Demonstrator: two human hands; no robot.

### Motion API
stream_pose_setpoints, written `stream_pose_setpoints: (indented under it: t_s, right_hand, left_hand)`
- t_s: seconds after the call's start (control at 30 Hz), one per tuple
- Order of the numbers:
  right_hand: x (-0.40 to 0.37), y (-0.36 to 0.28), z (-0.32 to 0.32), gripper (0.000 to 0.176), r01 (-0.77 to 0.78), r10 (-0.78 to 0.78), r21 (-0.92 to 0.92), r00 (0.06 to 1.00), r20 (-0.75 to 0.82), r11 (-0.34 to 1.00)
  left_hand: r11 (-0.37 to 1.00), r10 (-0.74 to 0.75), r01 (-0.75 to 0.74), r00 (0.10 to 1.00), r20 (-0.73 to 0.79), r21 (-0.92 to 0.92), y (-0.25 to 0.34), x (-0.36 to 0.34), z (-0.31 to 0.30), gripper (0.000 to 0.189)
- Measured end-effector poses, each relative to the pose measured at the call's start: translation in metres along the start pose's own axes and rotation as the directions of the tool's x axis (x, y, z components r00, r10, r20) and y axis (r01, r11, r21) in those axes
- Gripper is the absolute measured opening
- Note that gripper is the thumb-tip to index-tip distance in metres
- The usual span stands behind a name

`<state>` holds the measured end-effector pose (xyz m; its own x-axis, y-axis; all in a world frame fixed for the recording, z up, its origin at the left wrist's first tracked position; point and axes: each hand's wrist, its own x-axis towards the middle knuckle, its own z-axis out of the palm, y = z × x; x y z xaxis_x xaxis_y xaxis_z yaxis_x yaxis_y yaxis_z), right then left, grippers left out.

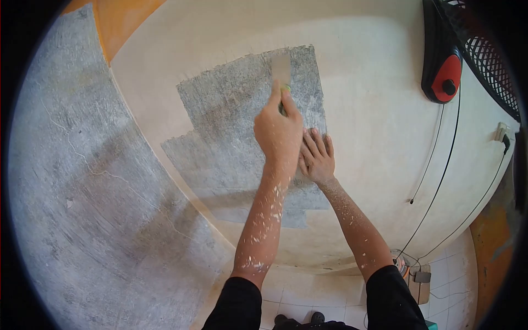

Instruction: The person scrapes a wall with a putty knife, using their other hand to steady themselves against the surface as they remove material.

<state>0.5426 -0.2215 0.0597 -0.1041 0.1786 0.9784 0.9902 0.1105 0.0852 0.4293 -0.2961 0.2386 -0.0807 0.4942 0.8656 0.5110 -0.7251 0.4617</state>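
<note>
Fingers (274, 98) of the left hand (278, 135) are closed tight round the handle of a scraper (281, 69), with the forefinger stretched up along it toward the blade; the blade lies against the wall (374, 110), tip upward, near the top edge of a grey patch (231, 137) where the cream paint is off; the patch has ragged, stepped edges and spreads down and to the left of the blade; the right hand (317, 158) holds nothing, its fingers (313, 144) spread open and pressed flat on the wall at the patch's right edge, close against the heel of the left hand; both forearms are speckled with white flecks, and black sleeves (236, 305) show at the bottom; to the left a bare grey face (71, 192) with a thin crack meets the cream wall at a corner, and an orange band (121, 16) runs above it; a black fan (448, 71) with a red part sits at the upper right, well apart from the hands; thin wires (440, 181) drop from it down the wall; a socket (501, 132) with a plug is on the far right; white floor tiles (445, 275) show at the lower right
</note>
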Motion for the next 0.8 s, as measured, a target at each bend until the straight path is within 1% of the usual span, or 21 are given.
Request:
stream_pose_setpoints:
  t_s: [0.03, 0.13, 0.17, 0.2, 0.27, 0.3, 0.37, 0.4, 0.43, 0.53, 0.63, 0.73, 0.8]
  right_hand:
    - [-0.001, 0.003, -0.003, 0.051, 0.013, -0.013, 0.017, 1.000, 0.022, 1.000]
    - [-0.002, 0.004, -0.012, 0.052, 0.026, -0.033, 0.088, 0.996, 0.086, 0.996]
    - [-0.006, 0.007, -0.016, 0.053, 0.022, -0.036, 0.117, 0.992, 0.119, 0.993]
    - [-0.010, 0.013, -0.020, 0.054, 0.018, -0.041, 0.143, 0.987, 0.155, 0.990]
    - [-0.029, 0.033, -0.020, 0.055, 0.054, -0.068, 0.089, 0.984, 0.162, 0.995]
    - [-0.035, 0.039, -0.018, 0.056, 0.069, -0.078, 0.060, 0.983, 0.163, 0.996]
    - [-0.038, 0.042, -0.021, 0.056, 0.119, -0.126, 0.054, 0.978, 0.166, 0.991]
    - [-0.037, 0.044, -0.021, 0.056, 0.142, -0.147, 0.043, 0.975, 0.164, 0.989]
    - [-0.038, 0.043, -0.020, 0.057, 0.129, -0.135, 0.053, 0.979, 0.149, 0.990]
    - [-0.038, 0.040, -0.021, 0.056, 0.115, -0.120, 0.044, 0.981, 0.151, 0.992]
    - [-0.044, 0.045, -0.014, 0.054, 0.129, -0.140, 0.091, 0.983, 0.120, 0.987]
    - [-0.044, 0.043, -0.015, 0.051, 0.124, -0.130, 0.048, 0.980, 0.152, 0.991]
    - [-0.044, 0.045, -0.016, 0.051, 0.121, -0.133, 0.084, 0.980, 0.150, 0.989]
  left_hand:
    - [0.998, 0.070, -0.070, 0.996, -0.056, 0.008, -0.004, -0.005, 0.004, 0.034]
    - [0.998, 0.056, -0.057, 0.992, -0.115, -0.005, -0.001, 0.026, 0.005, 0.033]
    - [1.000, 0.014, -0.016, 0.996, -0.085, -0.027, 0.007, 0.043, 0.000, 0.034]
    - [1.000, 0.030, -0.030, 0.997, -0.072, -0.005, 0.011, 0.042, 0.000, 0.034]
    - [0.998, 0.058, -0.056, 0.997, -0.046, 0.041, 0.021, 0.028, 0.005, 0.035]
    - [0.999, -0.025, 0.024, 1.000, 0.005, 0.026, 0.029, 0.010, 0.003, 0.036]
    - [0.998, -0.065, 0.065, 0.997, 0.046, 0.004, 0.016, -0.009, 0.014, 0.037]
    - [0.997, -0.076, 0.077, 0.995, 0.070, -0.013, 0.020, -0.011, 0.016, 0.038]
    - [0.998, -0.063, 0.063, 0.997, 0.041, -0.009, 0.024, -0.006, 0.017, 0.038]
    - [0.989, -0.139, 0.143, 0.983, 0.118, -0.025, 0.040, 0.003, 0.005, 0.038]
    - [0.999, -0.041, 0.040, 0.997, 0.070, 0.003, 0.028, -0.018, 0.020, 0.037]
    - [0.994, -0.088, 0.082, 0.992, 0.087, 0.072, 0.038, 0.002, 0.025, 0.037]
    - [0.993, -0.105, 0.101, 0.991, 0.087, 0.057, 0.043, 0.000, 0.020, 0.037]
